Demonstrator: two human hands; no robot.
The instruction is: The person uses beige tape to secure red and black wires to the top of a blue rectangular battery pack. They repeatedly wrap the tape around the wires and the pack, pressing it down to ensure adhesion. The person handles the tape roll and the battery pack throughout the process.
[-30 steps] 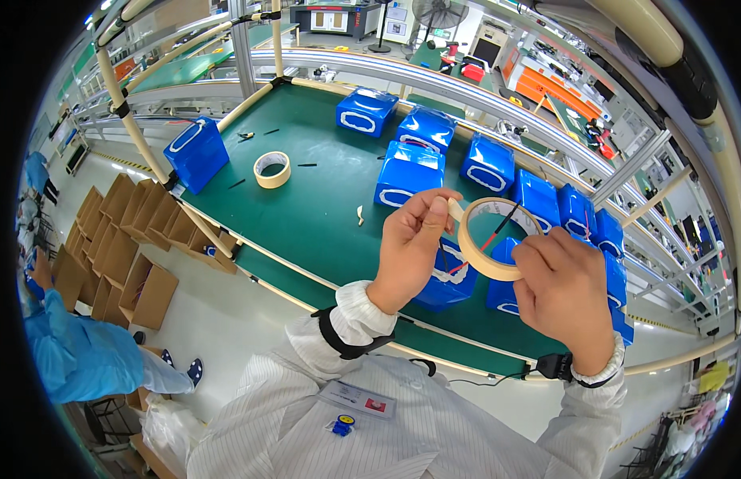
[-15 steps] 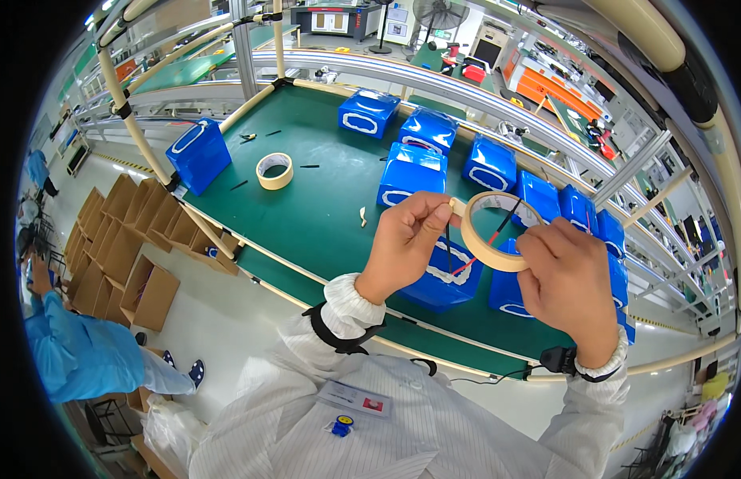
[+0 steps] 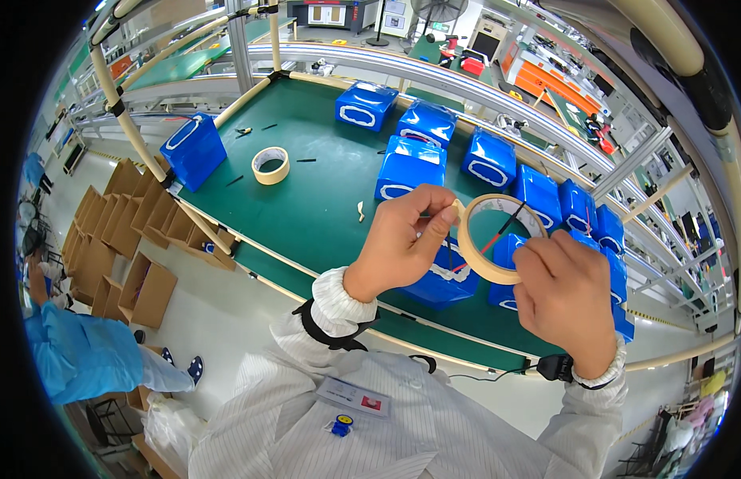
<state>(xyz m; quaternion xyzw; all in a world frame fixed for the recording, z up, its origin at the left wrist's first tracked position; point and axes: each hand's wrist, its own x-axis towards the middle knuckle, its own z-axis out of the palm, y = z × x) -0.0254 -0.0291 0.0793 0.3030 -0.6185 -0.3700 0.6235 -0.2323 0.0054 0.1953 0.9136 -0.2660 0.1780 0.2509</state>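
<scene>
Above the bench my right hand (image 3: 568, 295) grips a roll of cream masking tape (image 3: 476, 257) by its right rim. The loose end of the tape is pinched between the thumb and forefinger of my left hand (image 3: 404, 243). Below the hands sits a blue-wrapped block (image 3: 436, 293), like a battery pack, with a white-edged opening on its top. A red and black wire (image 3: 499, 235) rises from it and shows through the ring of the roll. My left hand hides part of this block.
Several similar blue blocks (image 3: 412, 165) line the far and right sides of the green bench (image 3: 314, 120); another (image 3: 196, 152) stands at its left edge. A second tape roll (image 3: 270, 166) and small black pieces (image 3: 306, 160) lie there. Cardboard boxes (image 3: 147, 291) and a person (image 3: 87, 351) are at left.
The tape roll has turned slightly between my hands, and my left hand has shifted a little leftward. Both grips stay the same. The whole view has moved slightly.
</scene>
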